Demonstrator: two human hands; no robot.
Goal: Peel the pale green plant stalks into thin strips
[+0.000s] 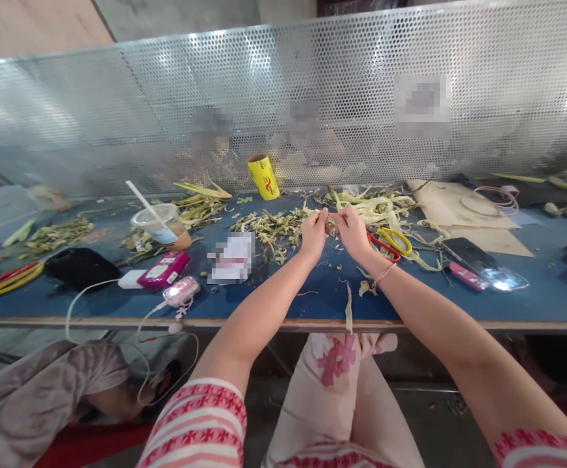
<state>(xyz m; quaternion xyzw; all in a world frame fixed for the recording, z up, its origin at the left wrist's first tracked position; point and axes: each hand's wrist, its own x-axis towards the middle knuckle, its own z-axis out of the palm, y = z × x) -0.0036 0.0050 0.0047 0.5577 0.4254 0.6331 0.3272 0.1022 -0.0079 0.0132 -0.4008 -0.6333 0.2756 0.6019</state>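
My left hand (315, 232) and my right hand (352, 229) meet above the blue table, their fingertips pinched close together. What lies between the fingertips is too small to make out. To the left of my left hand spreads a heap of short, pale green plant pieces (274, 227). Behind my right hand lie longer pale leaf strips (383, 207). Beside my right wrist are scissors (396, 240) with one red and one yellow handle loop, the blades hidden. A single strip (348, 309) hangs over the table's front edge.
A perforated metal screen (166, 104) closes off the back. Left stand an iced-drink cup (154, 224), a purple power adapter (164, 270) with cables and a black pouch (81, 268); a yellow tube (264, 177) stands behind. Right lie a phone (473, 257) and cardboard (459, 205). Someone sits at left.
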